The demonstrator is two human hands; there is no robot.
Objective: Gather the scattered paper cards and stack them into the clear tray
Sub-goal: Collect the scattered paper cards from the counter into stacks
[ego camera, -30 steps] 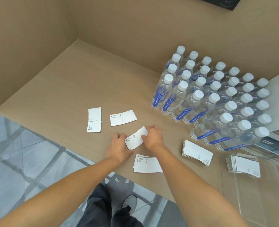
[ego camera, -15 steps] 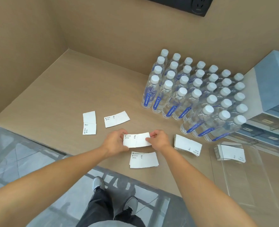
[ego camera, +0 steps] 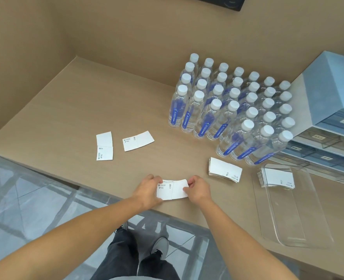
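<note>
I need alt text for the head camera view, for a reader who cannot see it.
Two bare hands, left hand and right hand, hold a small stack of white paper cards by its ends near the beige table's front edge. Two loose white cards lie farther left; another pile and a clear plastic tray holding cards sit right, beside capped water bottles.

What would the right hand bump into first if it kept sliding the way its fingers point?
The right hand points leftward, so it would most likely meet the left hand first, across the small white paper cards both hands hold. Depth looks even here.
</note>
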